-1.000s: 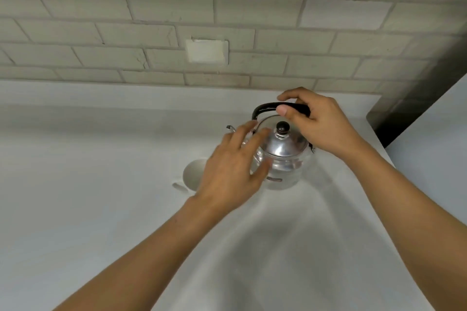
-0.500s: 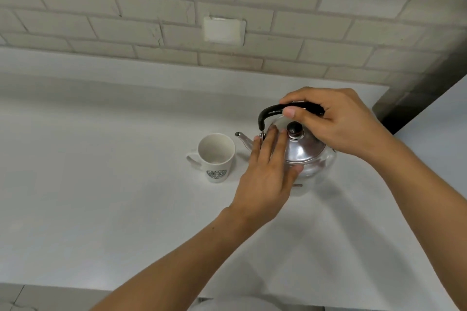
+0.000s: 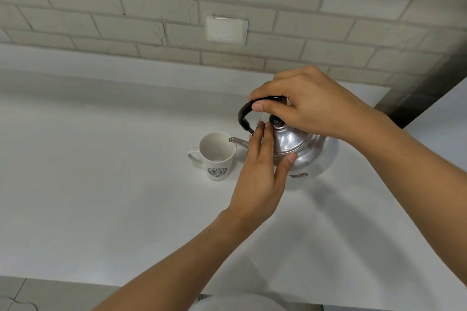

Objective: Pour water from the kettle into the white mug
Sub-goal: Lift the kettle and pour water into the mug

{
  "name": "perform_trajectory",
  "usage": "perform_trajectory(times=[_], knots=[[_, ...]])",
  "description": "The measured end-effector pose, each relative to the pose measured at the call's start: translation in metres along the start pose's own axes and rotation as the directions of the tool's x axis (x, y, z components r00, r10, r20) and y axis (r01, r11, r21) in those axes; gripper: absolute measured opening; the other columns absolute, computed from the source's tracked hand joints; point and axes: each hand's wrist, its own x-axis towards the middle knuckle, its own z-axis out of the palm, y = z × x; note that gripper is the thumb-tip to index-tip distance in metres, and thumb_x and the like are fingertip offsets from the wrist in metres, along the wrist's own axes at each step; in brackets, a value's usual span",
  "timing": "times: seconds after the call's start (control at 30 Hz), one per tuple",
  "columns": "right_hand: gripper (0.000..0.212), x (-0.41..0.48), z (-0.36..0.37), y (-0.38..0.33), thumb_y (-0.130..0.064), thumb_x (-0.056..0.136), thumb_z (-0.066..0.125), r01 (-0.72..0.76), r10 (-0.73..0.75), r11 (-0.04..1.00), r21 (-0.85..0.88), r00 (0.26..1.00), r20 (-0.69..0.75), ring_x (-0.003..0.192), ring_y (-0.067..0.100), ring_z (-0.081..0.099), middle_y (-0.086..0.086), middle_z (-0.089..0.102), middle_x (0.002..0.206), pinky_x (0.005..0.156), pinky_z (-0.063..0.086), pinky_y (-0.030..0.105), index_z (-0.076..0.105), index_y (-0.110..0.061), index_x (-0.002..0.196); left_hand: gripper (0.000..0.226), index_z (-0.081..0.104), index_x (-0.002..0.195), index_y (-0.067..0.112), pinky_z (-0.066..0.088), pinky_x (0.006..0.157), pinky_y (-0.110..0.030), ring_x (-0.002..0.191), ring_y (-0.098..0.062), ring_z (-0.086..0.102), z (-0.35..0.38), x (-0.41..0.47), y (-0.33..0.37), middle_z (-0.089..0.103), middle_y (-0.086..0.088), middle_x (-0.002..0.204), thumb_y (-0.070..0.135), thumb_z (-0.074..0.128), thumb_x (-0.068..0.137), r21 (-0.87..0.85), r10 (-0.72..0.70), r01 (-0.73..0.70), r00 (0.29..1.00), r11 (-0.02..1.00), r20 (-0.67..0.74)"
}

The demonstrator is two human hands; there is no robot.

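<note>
A shiny metal kettle (image 3: 307,149) with a black handle and black lid knob stands on the white counter (image 3: 101,184). My right hand (image 3: 308,106) is closed around the kettle's black handle from above. My left hand (image 3: 260,171) rests flat against the kettle's lid and left side, fingers extended, thumb on the body. The kettle's thin spout points left, its tip over the rim of the white mug (image 3: 217,156). The mug stands upright just left of the kettle, logo facing me, handle to the left, and looks empty inside.
A pale brick wall (image 3: 151,7) with a white blank wall plate (image 3: 226,30) rises behind the counter. A dark gap and a white panel (image 3: 444,113) lie at the right. The counter's front edge (image 3: 75,281) runs along the bottom.
The view has tilted down and the mug has come out from behind my left hand. The spout tip now sits over the mug's rim. Both hands stay on the kettle.
</note>
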Motion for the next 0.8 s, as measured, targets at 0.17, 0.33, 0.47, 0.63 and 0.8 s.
perform_trajectory(times=[0.17, 0.33, 0.47, 0.63, 0.8], knots=[[0.032, 0.008, 0.002, -0.006, -0.047, 0.099, 0.057, 0.02, -0.018, 0.998, -0.053, 0.999, 0.047, 0.09, 0.014, 0.062, -0.004, 0.07, 0.096, 0.081, 0.054, 0.045, 0.073, -0.033, 0.124, 0.073, 0.007, 0.169, 0.03, -0.001, 0.103, 0.012, 0.156, 0.009, 0.002, 0.0, -0.003, 0.0, 0.005, 0.012, 0.178, 0.052, 0.042, 0.109, -0.038, -0.009, 0.008, 1.0, 0.999, -0.028], [0.032, 0.013, 0.001, -0.011, -0.046, 0.1, 0.055, 0.059, -0.05, 0.993, -0.104, 0.995, 0.087, 0.084, 0.013, 0.058, -0.005, 0.066, 0.089, 0.078, 0.054, 0.043, 0.073, -0.033, 0.123, 0.073, 0.011, 0.169, 0.029, 0.002, 0.105, 0.012, 0.159, 0.002, 0.007, 0.001, -0.006, 0.002, 0.01, 0.011, 0.178, 0.052, 0.043, 0.108, -0.072, -0.031, 0.028, 0.999, 0.997, -0.042], [0.032, 0.017, -0.001, -0.015, -0.046, 0.101, 0.053, 0.096, -0.077, 0.983, -0.156, 0.99, 0.122, 0.08, 0.008, 0.046, -0.014, 0.049, 0.08, 0.076, 0.052, 0.038, 0.073, -0.034, 0.123, 0.072, 0.013, 0.169, 0.028, 0.004, 0.11, 0.008, 0.16, 0.0, 0.009, 0.001, -0.006, 0.004, 0.013, 0.009, 0.177, 0.05, 0.044, 0.109, -0.1, -0.028, 0.023, 0.998, 0.995, -0.052], [0.032, 0.021, -0.004, -0.019, -0.047, 0.102, 0.052, 0.118, -0.094, 0.979, -0.166, 0.985, 0.145, 0.083, 0.007, 0.043, -0.02, 0.034, 0.071, 0.072, 0.046, 0.034, 0.072, -0.034, 0.124, 0.071, 0.014, 0.169, 0.029, 0.012, 0.121, -0.004, 0.161, -0.002, 0.014, 0.001, -0.006, 0.008, 0.019, 0.01, 0.176, 0.049, 0.046, 0.108, -0.127, -0.023, 0.015, 0.998, 0.992, -0.056], [0.032, 0.024, -0.008, -0.024, -0.045, 0.102, 0.053, 0.141, -0.109, 0.973, -0.183, 0.979, 0.172, 0.083, 0.007, 0.044, -0.021, 0.034, 0.069, 0.072, 0.045, 0.034, 0.073, -0.032, 0.124, 0.071, 0.018, 0.168, 0.027, 0.025, 0.128, -0.032, 0.16, -0.004, 0.022, 0.0, -0.003, 0.012, 0.028, 0.009, 0.173, 0.048, 0.048, 0.108, -0.174, -0.026, 0.014, 0.997, 0.985, -0.067]])
